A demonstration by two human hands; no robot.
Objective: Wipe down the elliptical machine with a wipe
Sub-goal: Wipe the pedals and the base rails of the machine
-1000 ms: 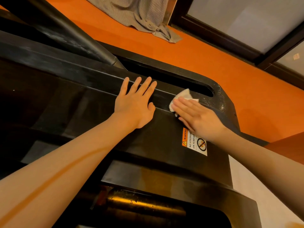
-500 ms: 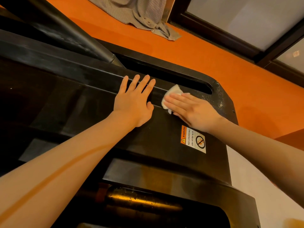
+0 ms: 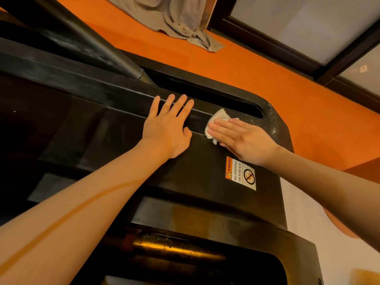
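Wipe (image 3: 216, 125), white and crumpled, lies under flat right fingers (image 3: 224, 128); left fingers (image 3: 172, 105) spread flat.

We see the black elliptical machine (image 3: 115, 140) standing on an orange floor (image 3: 257, 64), a crumpled grey cloth (image 3: 174, 19) lying on that floor beyond it. On the machine's cover lie a white wipe (image 3: 216, 122), two flat hands and a warning sticker (image 3: 240, 173).

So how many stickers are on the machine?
1. The warning sticker sits on the black cover, just below the right hand. Others may be hidden.
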